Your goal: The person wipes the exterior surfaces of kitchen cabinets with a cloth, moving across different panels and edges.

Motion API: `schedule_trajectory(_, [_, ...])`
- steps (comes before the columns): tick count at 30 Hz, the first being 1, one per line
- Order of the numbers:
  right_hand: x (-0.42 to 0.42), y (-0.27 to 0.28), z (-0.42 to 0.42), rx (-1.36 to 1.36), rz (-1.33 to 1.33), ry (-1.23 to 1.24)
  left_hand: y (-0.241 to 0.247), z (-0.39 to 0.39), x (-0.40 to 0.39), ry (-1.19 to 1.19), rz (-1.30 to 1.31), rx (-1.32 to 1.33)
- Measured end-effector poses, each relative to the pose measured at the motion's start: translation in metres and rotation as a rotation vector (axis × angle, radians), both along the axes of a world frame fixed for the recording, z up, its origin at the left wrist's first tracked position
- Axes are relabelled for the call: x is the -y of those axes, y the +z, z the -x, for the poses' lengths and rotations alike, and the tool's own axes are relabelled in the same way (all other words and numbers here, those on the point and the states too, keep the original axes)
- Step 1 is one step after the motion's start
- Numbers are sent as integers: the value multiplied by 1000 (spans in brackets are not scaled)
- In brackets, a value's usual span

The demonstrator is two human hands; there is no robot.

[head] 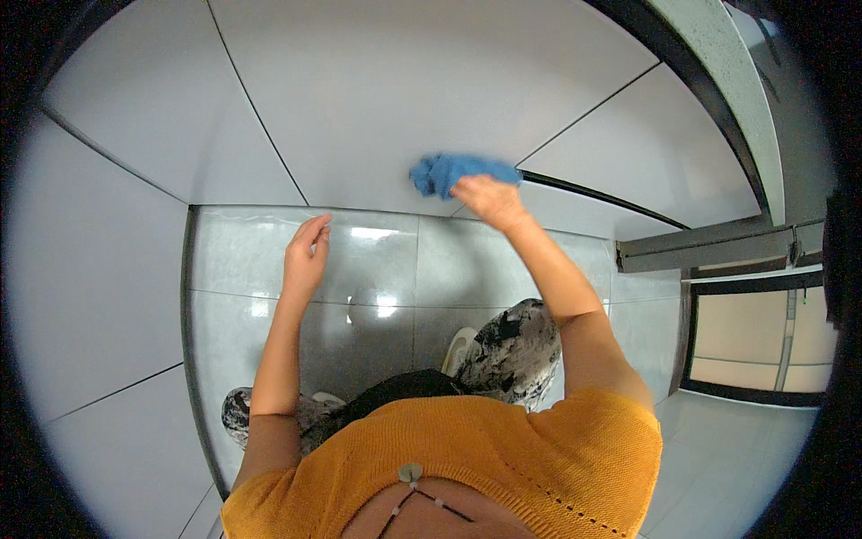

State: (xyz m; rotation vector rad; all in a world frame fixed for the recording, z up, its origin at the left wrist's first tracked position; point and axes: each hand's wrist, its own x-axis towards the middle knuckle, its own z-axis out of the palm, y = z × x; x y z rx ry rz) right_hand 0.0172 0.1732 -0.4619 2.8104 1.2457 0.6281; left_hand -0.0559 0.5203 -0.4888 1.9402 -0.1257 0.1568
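Note:
A crumpled blue cloth (438,172) is pressed against the lower part of a pale cabinet front (377,101), close to where several panel seams meet. My right hand (490,199) grips this cloth, and both look slightly blurred. My left hand (308,252) hangs over the tiled floor with nothing in it, the thumb a little apart from the other fingers. Its fingertips are near the bottom edge of the cabinet front; whether they touch it I cannot tell.
Glossy grey floor tiles (370,269) lie below me. More pale panels (101,269) stand at the left, edged by a dark plinth (187,323). At the upper right runs a light countertop edge (741,87). A dark-framed glazed door (747,337) is at the right.

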Motion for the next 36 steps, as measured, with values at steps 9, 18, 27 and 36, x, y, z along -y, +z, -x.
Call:
schedule_trajectory(9, [12,-12,15,-102,163,53,5,5,-16,54,-11,67])
schedule_trajectory(18, [-11,211,-9,916,-399,-137,46,18,-32,136,78,101])
schedule_trajectory(27, [-166,294,-15,908,-290,-155,95,39,-71,233,140,133])
schedule_trajectory(36, [-291,269,-62,951,-366,-3,95,36,-101,305,75,140])
